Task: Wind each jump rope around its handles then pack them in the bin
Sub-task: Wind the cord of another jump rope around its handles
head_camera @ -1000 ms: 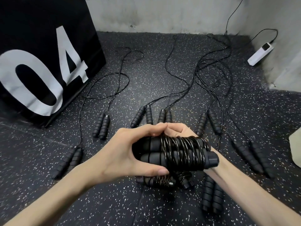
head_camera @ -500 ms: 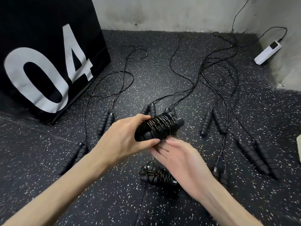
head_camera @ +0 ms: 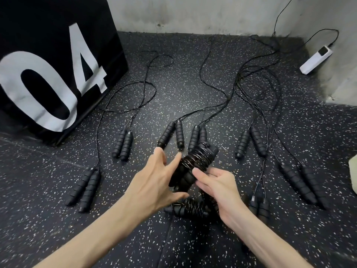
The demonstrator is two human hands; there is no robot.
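Observation:
A wound jump rope [head_camera: 195, 163], black cord coiled round its two black handles, is held tilted above the floor. My right hand [head_camera: 218, 187] grips its lower end between thumb and fingers. My left hand [head_camera: 154, 182] lies against its left side with fingers spread and straight, thumb under the bundle. A second wound rope [head_camera: 188, 208] lies on the floor just below my hands. Several unwound ropes lie spread out beyond, their handle pairs side by side, for example the left pair [head_camera: 123, 145] and the right pair [head_camera: 250, 142].
A large black box marked "04" [head_camera: 58, 70] stands at the left. A white power strip [head_camera: 316, 59] with its cable lies by the back right wall. A pale object [head_camera: 353, 175] shows at the right edge. The floor is black speckled rubber.
The wound rope has swung from lying across to pointing away from me. My right hand has come up and taken hold of it, and my left hand's fingers have loosened and spread.

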